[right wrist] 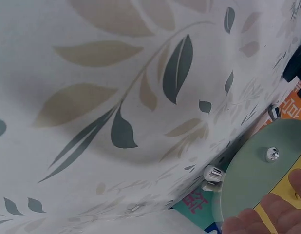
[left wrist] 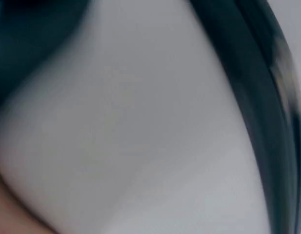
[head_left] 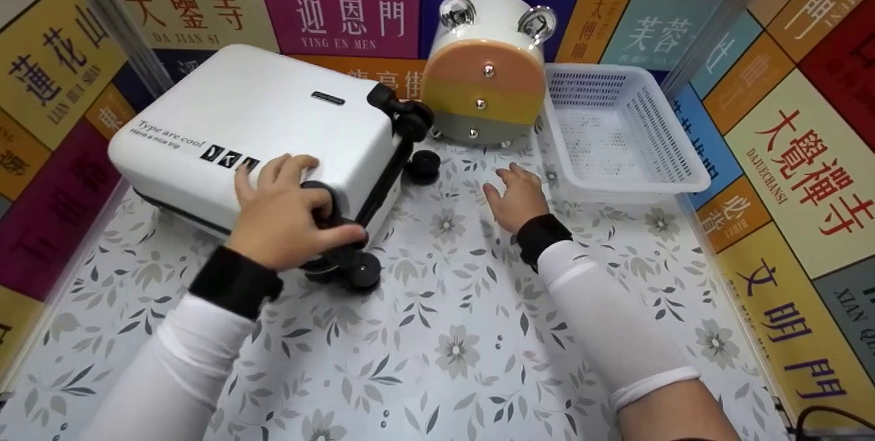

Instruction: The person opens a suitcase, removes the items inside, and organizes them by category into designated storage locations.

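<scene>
White suitcase lies flat at left-centre of the head view, wheel end toward the middle of the frame; black lettering on its upper face. Left hand at the suitcase's near corner: fingers spread on the shell, index and thumb bent about the black wheel mount, gripping it. Black wheels project just below the thumb. Left wrist view: blurred pale surface with dark bands, detail not readable. Right hand, right of centre, is over the tablecloth, fingers relaxed and slightly bent, holding nothing. Small cabinet, upper centre, stands upright behind the right hand: orange, yellow and grey-green front, silver knobs, two silver rings on top. White plastic basket at upper right, just beside the cabinet. Both forearms wear white sleeves and black wristbands. Coloured panels with printed characters back the scene.
</scene>
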### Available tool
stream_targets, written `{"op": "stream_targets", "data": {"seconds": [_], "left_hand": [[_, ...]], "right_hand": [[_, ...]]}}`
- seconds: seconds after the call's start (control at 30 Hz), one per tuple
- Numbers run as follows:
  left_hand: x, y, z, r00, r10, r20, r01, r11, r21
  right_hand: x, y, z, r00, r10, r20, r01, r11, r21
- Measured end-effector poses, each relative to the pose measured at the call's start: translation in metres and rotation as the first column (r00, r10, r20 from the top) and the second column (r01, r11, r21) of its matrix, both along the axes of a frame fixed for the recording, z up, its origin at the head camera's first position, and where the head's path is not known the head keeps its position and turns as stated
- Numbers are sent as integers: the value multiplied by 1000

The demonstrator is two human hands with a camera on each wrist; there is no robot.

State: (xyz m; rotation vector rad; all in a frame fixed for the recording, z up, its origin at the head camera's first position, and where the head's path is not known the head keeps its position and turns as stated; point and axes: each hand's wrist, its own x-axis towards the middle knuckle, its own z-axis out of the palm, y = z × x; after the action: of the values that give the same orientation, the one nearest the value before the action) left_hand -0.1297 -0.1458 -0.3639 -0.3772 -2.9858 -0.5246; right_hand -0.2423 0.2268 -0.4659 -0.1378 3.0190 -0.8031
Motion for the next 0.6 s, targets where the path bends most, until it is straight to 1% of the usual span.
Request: {"op": "stream_targets", "data": {"seconds": [0.03, 0.1, 0.13, 0.17, 0.2, 0.27, 0.37, 0.5, 0.6], "left_hand": [[8, 6, -1, 997, 68, 24, -68, 998, 10], [21, 16, -6, 983, 175, 61, -176, 984, 21], [25, 19, -8, 976, 206, 69, -209, 977, 38], [27, 20, -10, 973, 219, 73, -223, 973, 58], [29, 20, -11, 973, 219, 72, -224, 972, 75], [29, 16, -13, 977, 203, 62, -209, 971, 114], [26, 1, -15, 987, 150, 49, -156, 974, 164], [18, -37, -15, 997, 48, 65, -60, 977, 204], [9, -69, -13, 996, -7, 85, -12, 975, 223]], "right_hand": [[0, 0, -1, 1000, 3, 4, -3, 1000, 3], [-1, -1, -2, 1000, 1, 4, -1, 1000, 11], [-1, -1, -2, 1000, -3, 7, 3, 1000, 13], [-1, -1, -2, 1000, -5, 9, 5, 1000, 14], [-2, -2, -2, 1000, -7, 12, 7, 1000, 14], [-2, -2, -2, 1000, -11, 22, 10, 1000, 13], [-1, -1, -2, 1000, -15, 26, 15, 1000, 2], [1, 0, -3, 1000, -19, 16, 19, 1000, -3], [2, 1, -5, 1000, -15, 18, 15, 1000, 0]]}}
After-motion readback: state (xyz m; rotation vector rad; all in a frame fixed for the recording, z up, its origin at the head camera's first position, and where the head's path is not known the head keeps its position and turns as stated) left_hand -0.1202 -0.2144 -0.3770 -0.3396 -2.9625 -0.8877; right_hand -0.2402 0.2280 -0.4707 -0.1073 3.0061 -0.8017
